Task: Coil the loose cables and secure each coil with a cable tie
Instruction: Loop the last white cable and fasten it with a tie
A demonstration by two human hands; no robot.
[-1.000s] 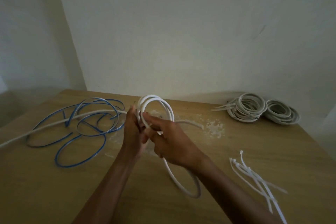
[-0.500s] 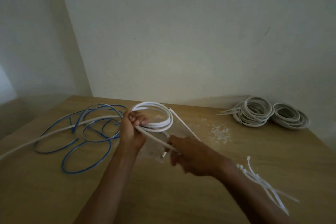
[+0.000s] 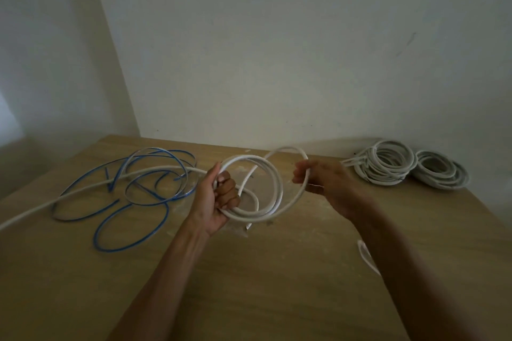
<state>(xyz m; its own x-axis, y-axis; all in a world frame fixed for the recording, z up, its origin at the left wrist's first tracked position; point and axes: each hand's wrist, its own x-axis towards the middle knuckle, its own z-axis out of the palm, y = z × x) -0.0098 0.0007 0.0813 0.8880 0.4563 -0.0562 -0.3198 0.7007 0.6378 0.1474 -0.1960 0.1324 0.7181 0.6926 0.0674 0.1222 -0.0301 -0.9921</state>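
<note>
My left hand [image 3: 219, 196] grips a coil of white cable [image 3: 273, 188] above the middle of the wooden table [image 3: 249, 285]. My right hand [image 3: 327, 183] holds the cable's outermost loop at the coil's right side. The rest of the white cable trails left across the table to its left edge. A loose blue cable [image 3: 133, 191] lies in tangled loops on the left. White cable ties [image 3: 365, 256] show beside my right forearm, mostly hidden by it.
Two tied coils of pale cable sit at the back right by the wall, one [image 3: 385, 165] left of the other [image 3: 440, 173]. White crumbs lie on the table near the coil. A wall stands behind and a corner on the left.
My right hand has swung up and to the right, drawing the straight stretch of white cable into a new wide loop beside the coil. My left hand keeps its grip, and the coil now faces me.
</note>
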